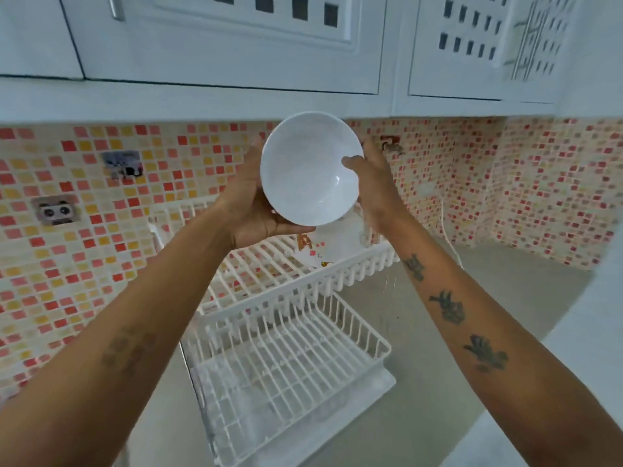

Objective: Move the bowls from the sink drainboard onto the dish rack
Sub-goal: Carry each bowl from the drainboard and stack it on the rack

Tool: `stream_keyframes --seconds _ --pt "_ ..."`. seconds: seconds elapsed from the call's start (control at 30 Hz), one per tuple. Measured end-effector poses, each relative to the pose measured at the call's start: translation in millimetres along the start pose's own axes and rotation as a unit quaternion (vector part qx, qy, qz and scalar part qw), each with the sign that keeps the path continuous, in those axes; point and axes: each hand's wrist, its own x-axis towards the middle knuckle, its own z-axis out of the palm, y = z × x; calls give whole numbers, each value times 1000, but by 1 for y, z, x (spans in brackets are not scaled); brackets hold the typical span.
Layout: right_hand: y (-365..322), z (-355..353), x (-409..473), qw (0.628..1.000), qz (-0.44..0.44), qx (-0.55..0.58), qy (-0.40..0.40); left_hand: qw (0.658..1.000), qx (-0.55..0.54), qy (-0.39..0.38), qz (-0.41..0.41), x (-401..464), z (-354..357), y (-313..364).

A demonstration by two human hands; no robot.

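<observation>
A white bowl (310,170) is held up in the air, tilted with its inside facing me, above the upper tier of a white two-tier wire dish rack (290,352). My left hand (249,203) cups the bowl's left side and underside. My right hand (371,176) grips its right rim, thumb on the inside. Behind and below the bowl, a white dish with orange marks (323,244) stands on the rack's upper tier, partly hidden by my hands. The lower tier holds nothing.
White wall cabinets (236,45) hang close above the bowl. A mosaic tiled wall (84,230) with sockets runs behind the rack. Grey countertop (472,332) lies to the right, with a white cord (448,237) along the wall.
</observation>
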Motion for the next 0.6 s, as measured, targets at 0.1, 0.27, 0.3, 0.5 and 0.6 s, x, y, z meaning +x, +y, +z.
stream_keyframes --seconds 0.1,0.27,0.3,0.5,0.6 --pt "6 -23 19 998 43 18 -36 985 141 83 58 20 12 0" --pt "30 -37 42 996 79 -27 -40 844 459 141 241 48 21 -14" --pt "35 -37 45 994 91 -39 -42 812 503 145 259 56 20 -20" --pt "65 -24 47 989 117 -82 -34 760 587 179 213 82 13 -54" --pt "77 -21 47 988 132 -73 -30 748 609 176 199 86 9 -61"
